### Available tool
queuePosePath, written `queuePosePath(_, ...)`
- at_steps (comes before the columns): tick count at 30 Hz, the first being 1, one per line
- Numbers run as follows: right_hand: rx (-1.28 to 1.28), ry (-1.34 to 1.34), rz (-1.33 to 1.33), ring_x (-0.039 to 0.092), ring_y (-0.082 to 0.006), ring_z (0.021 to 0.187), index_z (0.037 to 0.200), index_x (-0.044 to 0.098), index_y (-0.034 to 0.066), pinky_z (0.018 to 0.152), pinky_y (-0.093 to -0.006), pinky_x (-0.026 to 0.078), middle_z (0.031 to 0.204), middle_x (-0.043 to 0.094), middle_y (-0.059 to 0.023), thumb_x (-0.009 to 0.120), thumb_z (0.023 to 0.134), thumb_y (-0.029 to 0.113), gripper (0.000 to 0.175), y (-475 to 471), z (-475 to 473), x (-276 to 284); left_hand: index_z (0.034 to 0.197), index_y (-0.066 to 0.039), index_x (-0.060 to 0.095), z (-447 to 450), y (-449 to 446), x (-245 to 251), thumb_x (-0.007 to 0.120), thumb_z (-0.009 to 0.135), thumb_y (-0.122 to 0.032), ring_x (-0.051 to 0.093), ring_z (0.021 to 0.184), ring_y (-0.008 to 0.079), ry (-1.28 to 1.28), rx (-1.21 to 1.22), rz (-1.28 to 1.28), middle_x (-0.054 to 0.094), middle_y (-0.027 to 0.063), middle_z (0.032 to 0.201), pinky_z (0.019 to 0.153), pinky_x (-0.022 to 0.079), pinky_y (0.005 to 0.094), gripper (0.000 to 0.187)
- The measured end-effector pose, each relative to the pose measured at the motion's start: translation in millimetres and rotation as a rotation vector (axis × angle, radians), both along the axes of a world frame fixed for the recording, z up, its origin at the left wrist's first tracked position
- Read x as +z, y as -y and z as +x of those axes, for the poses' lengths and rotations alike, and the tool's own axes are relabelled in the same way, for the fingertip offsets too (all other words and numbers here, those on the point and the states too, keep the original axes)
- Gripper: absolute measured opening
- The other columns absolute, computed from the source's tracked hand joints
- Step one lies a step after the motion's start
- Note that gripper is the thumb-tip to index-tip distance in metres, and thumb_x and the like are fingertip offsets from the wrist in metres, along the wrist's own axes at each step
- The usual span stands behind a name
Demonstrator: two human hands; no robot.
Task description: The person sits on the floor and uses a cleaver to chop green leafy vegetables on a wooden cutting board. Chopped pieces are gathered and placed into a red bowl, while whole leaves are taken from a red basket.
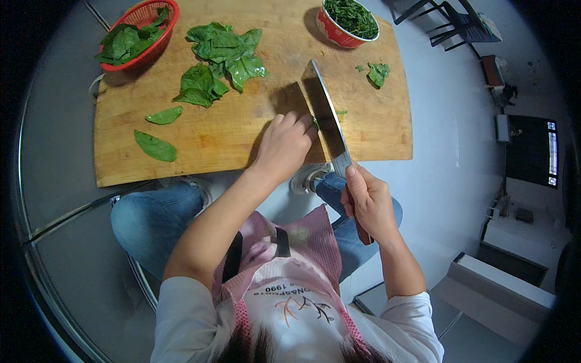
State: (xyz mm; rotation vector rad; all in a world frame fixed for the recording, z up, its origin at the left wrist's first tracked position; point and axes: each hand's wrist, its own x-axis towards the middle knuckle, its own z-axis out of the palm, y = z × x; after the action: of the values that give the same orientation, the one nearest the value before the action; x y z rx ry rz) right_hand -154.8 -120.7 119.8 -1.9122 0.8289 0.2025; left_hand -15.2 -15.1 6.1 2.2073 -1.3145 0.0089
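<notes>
My right hand (pixel 370 199) grips the wooden handle of a cleaver (pixel 324 104). The broad blade slants over the wooden cutting board (pixel 227 149), close beside the fingers of my left hand (pixel 288 145). Those fingers are curled down on a bit of green leaf (pixel 317 123), mostly hidden beneath them and by the blade. A few green shreds (pixel 341 112) lie just past the blade. To the left on the board rests a pile of flat green leaves (pixel 227 47), with a smaller clump (pixel 197 86) and two single leaves (pixel 155 146) nearer me.
A red plastic basket (pixel 170 31) of leaves stands at the board's far left corner. A red paper bowl (pixel 338 34) holds chopped greens at the far right, with a small leaf piece (pixel 377 75) nearer. Grey cabinet doors (pixel 59 136) flank the left; a chair (pixel 454 22) stands far right.
</notes>
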Motion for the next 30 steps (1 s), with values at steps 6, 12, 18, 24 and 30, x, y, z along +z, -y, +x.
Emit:
queuePosePath(6,0.010,-0.007,-0.017,0.046,-0.0066,0.048,0.120,0.061,0.0029,0.044,-0.0232,0.039,0.059,0.051,-0.0006,0.042,0.102,0.035,0.041,0,2,-5,0.086,-0.005,0.068,0,3,-5,0.056,0.078,-0.011,0.053,0.087,0.0228,0.140,0.045,-0.174,0.058,0.0055,0.090,0.076,0.042,0.0350,0.016)
queuePosePath(12,-0.091,0.076,0.076,0.047,-0.0069,0.047,0.101,0.063,0.0002,0.043,-0.0245,0.038,0.055,0.050,-0.0007,0.044,0.102,0.032,0.037,6,10,-17,0.086,-0.005,0.068,2,1,-8,0.056,0.076,-0.011,0.053,0.088,0.0228,0.090,0.000,-0.129,0.058,0.0054,0.092,0.077,0.043,0.0341,0.017)
queuePosePath(18,-0.061,0.039,0.045,0.046,-0.0073,0.047,0.092,0.056,0.0029,0.044,-0.0236,0.037,0.059,0.052,-0.0020,0.041,0.103,0.036,0.038,0,1,-7,0.087,-0.004,0.066,-1,0,-3,0.056,0.076,-0.011,0.052,0.090,0.0232,0.111,0.046,-0.181,0.058,0.0056,0.093,0.079,0.043,0.0346,0.016)
queuePosePath(24,-0.001,-0.009,-0.009,0.049,-0.0077,0.047,0.130,0.057,0.0054,0.044,-0.0249,0.042,0.056,0.051,-0.0016,0.044,0.102,0.032,0.040,-3,2,-4,0.092,-0.005,0.067,0,-1,-4,0.055,0.079,-0.011,0.053,0.091,0.0234,0.076,0.032,-0.151,0.059,0.0054,0.096,0.081,0.043,0.0354,0.019)
queuePosePath(30,-0.031,0.057,0.026,0.048,-0.0070,0.048,0.118,0.062,0.0023,0.044,-0.0239,0.039,0.057,0.051,-0.0012,0.042,0.102,0.031,0.038,2,12,-17,0.085,-0.005,0.066,2,-1,-7,0.056,0.078,-0.010,0.053,0.089,0.0243,0.096,0.021,-0.228,0.059,0.0060,0.093,0.080,0.044,0.0358,0.014)
